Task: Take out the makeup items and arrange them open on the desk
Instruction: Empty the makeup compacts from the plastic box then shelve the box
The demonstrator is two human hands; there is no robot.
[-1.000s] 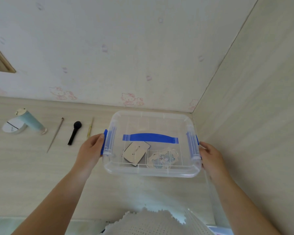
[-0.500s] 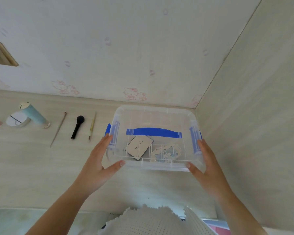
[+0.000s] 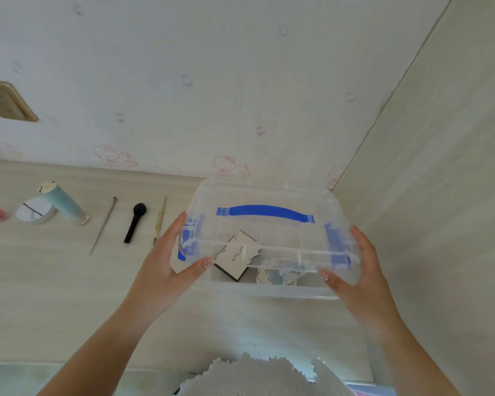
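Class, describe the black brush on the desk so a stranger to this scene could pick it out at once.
Find the clear box with the blue handle on the desk. Left of it lie three tools; the black brush is the middle one. It alone is black and round-headed, between a grey pick and a yellowish stick.

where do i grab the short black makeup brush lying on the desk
Pinch the short black makeup brush by its straight handle, coming from above with fingers across its width. It lies flat, fluffy head toward the wall, with gaps to the thin grey stick and the yellowish stick on either side.
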